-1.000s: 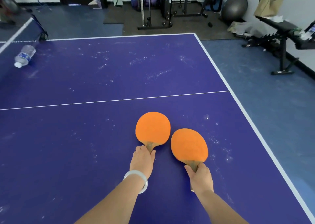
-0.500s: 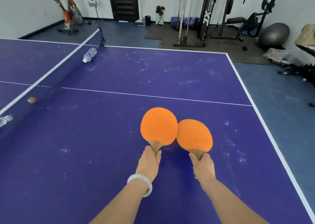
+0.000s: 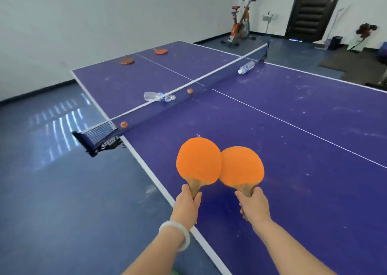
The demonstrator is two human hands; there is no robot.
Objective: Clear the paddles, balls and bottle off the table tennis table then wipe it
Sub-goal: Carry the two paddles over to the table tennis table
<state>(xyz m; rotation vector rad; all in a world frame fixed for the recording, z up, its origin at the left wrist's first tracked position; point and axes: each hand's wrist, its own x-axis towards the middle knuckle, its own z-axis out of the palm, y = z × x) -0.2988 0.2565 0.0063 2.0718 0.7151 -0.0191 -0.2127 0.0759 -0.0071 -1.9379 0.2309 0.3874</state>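
My left hand [image 3: 188,206] grips the wooden handle of an orange paddle [image 3: 198,161], held up over the table's left edge. My right hand [image 3: 254,206] grips a second orange paddle [image 3: 243,166], whose blade touches the first. Two more paddles [image 3: 127,60] [image 3: 161,51] lie on the far half of the purple table [image 3: 293,170]. A clear bottle [image 3: 156,96] lies just behind the net, another bottle [image 3: 246,67] lies against the net's near side at the right. Two orange balls [image 3: 124,124] [image 3: 190,91] sit at the net.
The net [image 3: 167,105] crosses the table with its clamp [image 3: 94,142] jutting over the left edge. Blue floor lies to the left. Exercise bikes [image 3: 240,27], a dark door [image 3: 310,8] and a mat stand beyond the far right.
Both paddles have left the table surface and are now held up together. My view has swung left, bringing the net, the far half, two more paddles and the balls into sight.
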